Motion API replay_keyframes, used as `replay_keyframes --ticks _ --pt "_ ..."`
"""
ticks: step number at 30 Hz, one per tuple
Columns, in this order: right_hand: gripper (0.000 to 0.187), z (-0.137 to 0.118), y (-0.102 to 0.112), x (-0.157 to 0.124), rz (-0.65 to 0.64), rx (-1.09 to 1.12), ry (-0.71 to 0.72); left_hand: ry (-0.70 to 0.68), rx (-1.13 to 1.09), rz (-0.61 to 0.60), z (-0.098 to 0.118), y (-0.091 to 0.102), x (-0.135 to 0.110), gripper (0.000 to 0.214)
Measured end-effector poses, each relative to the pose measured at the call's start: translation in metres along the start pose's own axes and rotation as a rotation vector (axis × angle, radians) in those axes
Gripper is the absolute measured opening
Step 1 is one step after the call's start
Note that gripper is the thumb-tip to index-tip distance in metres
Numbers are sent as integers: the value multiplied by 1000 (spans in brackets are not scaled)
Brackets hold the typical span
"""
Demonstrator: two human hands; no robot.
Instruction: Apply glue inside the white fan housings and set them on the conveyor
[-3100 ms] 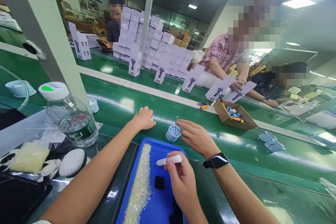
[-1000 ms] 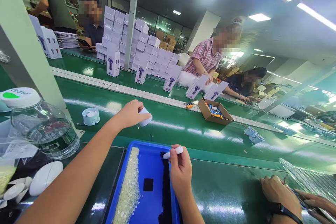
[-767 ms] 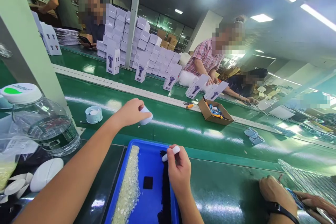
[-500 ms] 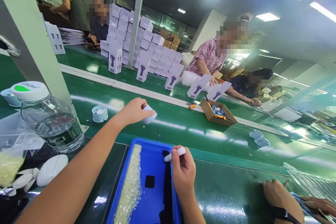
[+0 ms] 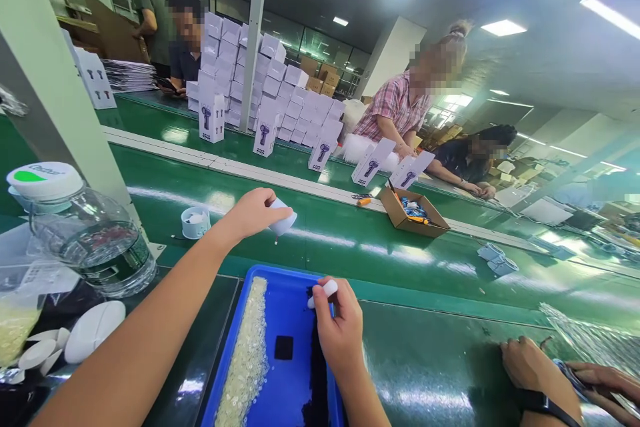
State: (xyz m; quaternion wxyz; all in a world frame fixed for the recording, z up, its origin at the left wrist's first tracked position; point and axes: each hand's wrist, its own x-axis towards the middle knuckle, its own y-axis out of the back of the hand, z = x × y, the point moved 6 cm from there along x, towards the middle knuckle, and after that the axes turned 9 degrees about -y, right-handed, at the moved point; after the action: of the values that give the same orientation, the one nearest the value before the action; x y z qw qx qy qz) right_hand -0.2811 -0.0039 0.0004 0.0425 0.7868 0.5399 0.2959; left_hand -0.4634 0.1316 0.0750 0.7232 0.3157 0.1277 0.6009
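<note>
My left hand (image 5: 253, 213) is closed round a small white round part (image 5: 283, 220), held above the green conveyor belt (image 5: 350, 240). My right hand (image 5: 341, 330) pinches a short white pen-like tool (image 5: 323, 292) over the blue tray (image 5: 295, 320). The tray holds a strip of small pale yellowish discs (image 5: 247, 360), a black square (image 5: 283, 347) and a line of dark pieces (image 5: 316, 360).
A clear water bottle (image 5: 85, 240) and white oval shells (image 5: 93, 337) lie at left. Another white round part (image 5: 194, 221) and a cardboard box (image 5: 411, 212) sit on the belt. A co-worker's hands (image 5: 550, 367) work at lower right. Stacked white boxes (image 5: 280, 90) and people stand across the belt.
My left hand has lifted the white round part off the belt and holds it up. The co-worker's hand that reached toward it has withdrawn to the lower right. My right hand stays over the tray.
</note>
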Motion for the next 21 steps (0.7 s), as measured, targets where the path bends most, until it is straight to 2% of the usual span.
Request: replay_keyframes --ticks 6,11,15,17,19,21 --pt "9 -10 -7 -4 -75 -36 105 19 -53 -6 2 -1 -2 33" --pt "14 -12 -13 -3 -144 -51 99 110 -340 24 -2 -5 -3 30" --pt "6 -16 -1 -5 -101 14 92 188 -569 70 -5 -9 -2 27" --pt "5 -22 6 -9 -82 76 139 217 -660 87 -7 -12 -2 25" --pt "5 -30 5 -14 -157 104 204 227 -769 69 -7 -16 -2 27" --pt "6 -35 -6 -19 -316 70 233 217 -884 27 -6 -22 -2 31"
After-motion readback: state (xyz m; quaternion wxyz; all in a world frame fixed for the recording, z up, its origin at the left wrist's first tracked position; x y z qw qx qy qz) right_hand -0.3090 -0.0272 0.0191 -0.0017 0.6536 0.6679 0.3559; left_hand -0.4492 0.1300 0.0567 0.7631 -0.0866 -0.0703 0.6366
